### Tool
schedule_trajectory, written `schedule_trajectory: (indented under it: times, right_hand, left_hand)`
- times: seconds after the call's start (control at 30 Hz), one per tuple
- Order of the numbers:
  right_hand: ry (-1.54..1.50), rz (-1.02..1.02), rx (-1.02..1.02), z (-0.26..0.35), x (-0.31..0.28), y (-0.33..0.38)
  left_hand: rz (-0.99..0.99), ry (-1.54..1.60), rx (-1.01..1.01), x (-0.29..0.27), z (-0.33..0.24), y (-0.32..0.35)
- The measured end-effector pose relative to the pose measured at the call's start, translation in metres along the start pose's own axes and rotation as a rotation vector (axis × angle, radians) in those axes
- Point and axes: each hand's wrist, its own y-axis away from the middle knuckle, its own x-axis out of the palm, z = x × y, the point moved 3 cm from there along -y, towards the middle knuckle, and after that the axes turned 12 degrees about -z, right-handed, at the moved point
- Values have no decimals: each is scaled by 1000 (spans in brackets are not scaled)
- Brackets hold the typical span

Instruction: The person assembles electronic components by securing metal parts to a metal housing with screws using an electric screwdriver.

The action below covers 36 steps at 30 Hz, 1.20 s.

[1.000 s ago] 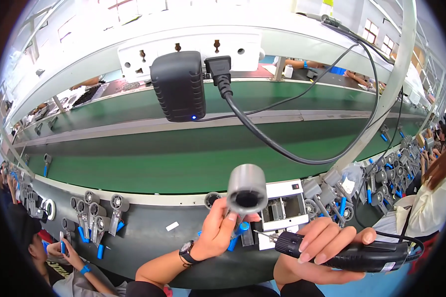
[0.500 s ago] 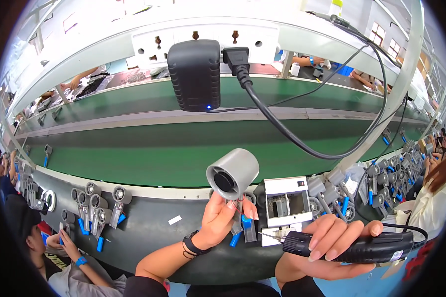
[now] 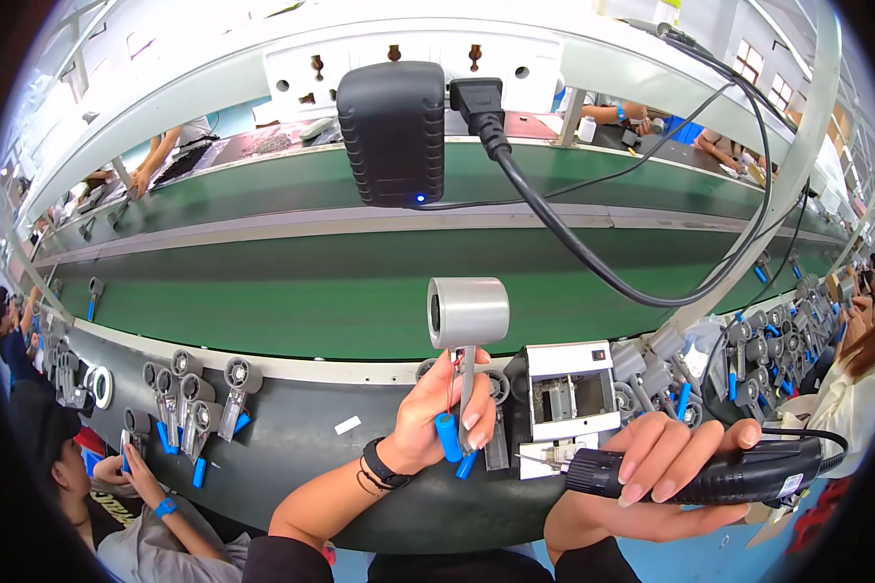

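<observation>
Two at once: gripping grey fan (image 3: 469, 313) in left hand (image 3: 426, 413), clasping black screwdriver (image 3: 739, 478) in right hand (image 3: 679, 464); keep its bit (image 3: 542, 460) clear of blue cylinder (image 3: 447, 437).

A small white label (image 3: 791, 483) sat near the rear of the black driver (image 3: 739, 473), its print too fine to read. Pale lettering (image 3: 117, 506) crossed a dark shirt (image 3: 100, 522) at left, likewise illegible.

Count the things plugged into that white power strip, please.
2: a ribbed black power adapter near the middle of the white power strip, and a black plug just right of it. Others may be hidden behind the adapter.
</observation>
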Motion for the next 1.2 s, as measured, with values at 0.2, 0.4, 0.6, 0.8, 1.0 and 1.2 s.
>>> schedule_trajectory:
  times: [0.2, 0.4, 0.6, 0.8, 1.0, 1.2]
  right_hand:
    - [69, 141, 22, -3, -12, -7]
    - [65, 10, -86, -11, -2, 2]
    - [157, 89, -223, -14, 2, 10]
    - [181, 204, -290, -20, 3, 17]
    - [134, 228, -266, -19, 5, 23]
    - [144, 336, -266, -19, 2, 22]
  left_hand:
    - [-295, -648, 129, 11, 3, 5]
    - [-294, -655, 38, 20, 12, 13]
    - [-237, -724, 29, 27, 18, 21]
    - [-218, -760, 62, 29, 14, 25]
    - [-189, -802, 54, 31, 13, 26]
    - [-196, -818, 34, 32, 12, 28]
